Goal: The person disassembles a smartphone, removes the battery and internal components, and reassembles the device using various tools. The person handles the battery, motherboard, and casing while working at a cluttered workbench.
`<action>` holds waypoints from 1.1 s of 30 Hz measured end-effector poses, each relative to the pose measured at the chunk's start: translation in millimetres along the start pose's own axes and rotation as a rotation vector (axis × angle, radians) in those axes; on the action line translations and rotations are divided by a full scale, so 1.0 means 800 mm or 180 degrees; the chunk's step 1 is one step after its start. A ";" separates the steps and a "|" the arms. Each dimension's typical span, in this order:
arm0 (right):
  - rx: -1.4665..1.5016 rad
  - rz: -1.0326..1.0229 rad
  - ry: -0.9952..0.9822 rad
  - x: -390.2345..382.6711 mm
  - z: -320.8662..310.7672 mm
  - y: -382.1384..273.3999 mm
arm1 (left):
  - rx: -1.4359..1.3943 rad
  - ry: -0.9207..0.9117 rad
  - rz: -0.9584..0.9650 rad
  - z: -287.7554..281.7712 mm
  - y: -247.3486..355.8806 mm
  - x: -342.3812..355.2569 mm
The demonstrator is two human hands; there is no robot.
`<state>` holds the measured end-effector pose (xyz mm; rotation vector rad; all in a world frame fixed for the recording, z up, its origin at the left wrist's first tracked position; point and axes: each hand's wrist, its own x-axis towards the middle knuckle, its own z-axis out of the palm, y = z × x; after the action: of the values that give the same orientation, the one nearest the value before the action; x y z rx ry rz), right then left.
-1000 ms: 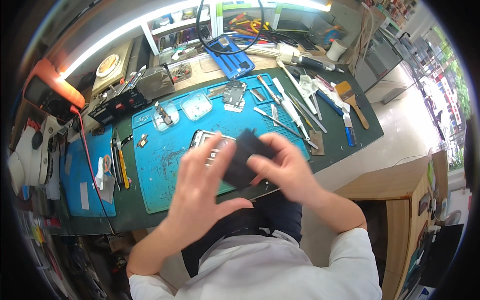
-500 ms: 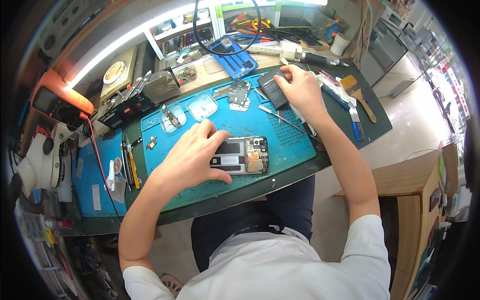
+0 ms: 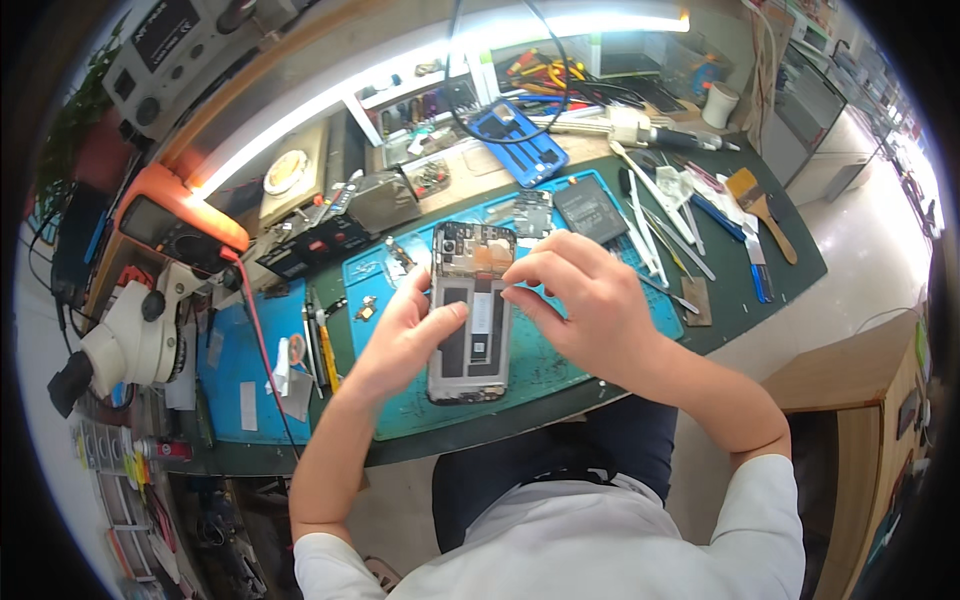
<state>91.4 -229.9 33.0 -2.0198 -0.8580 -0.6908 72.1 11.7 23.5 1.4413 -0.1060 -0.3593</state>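
An opened smartphone [image 3: 470,372], its back cover off and its inner frame and circuit board bare, stands lengthwise in front of me. My left hand [image 3: 400,340] grips it by the left side, with the thumb across the battery bay. At its right edge my right hand [image 3: 590,305] has thumb and forefinger closed in a pinch, just below the board; anything between the fingertips is too small to make out. Behind my right hand a dark flat phone battery [image 3: 592,210] lies on the blue work mat [image 3: 400,415]. Beside the battery are grey metal shield plates [image 3: 533,212].
Tweezers and thin tools [image 3: 655,225] lie right of the battery, with a wooden-handled brush [image 3: 765,215] further right. A blue phone-shaped holder [image 3: 520,142] is at the back. On the left stand an orange multimeter [image 3: 180,225] with a red lead and a white microscope [image 3: 115,345].
My right hand has let go of the battery, now flat on the mat, and come to the phone. The phone, earlier lying sideways, is turned lengthwise in my left hand. The view has shifted.
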 end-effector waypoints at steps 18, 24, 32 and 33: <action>0.0357 -0.0068 0.0131 0.007 0.053 0.005 | 0.0269 0.0092 0.0522 0.006 -0.010 -0.014; 0.0474 0.0038 -0.0001 0.006 0.054 0.013 | 0.0275 0.0099 0.0480 0.004 -0.011 -0.010; 0.0685 0.0412 -0.0206 0.007 0.052 0.015 | 0.0242 0.0160 0.0432 0.004 -0.013 -0.008; 0.0703 0.0460 -0.0188 0.007 0.052 0.014 | 0.0220 0.0169 0.0450 0.005 -0.013 -0.008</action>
<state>109.9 -198.3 10.3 -1.8886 -0.7773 -0.4377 63.2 8.7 14.7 1.5012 -0.1777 -0.2030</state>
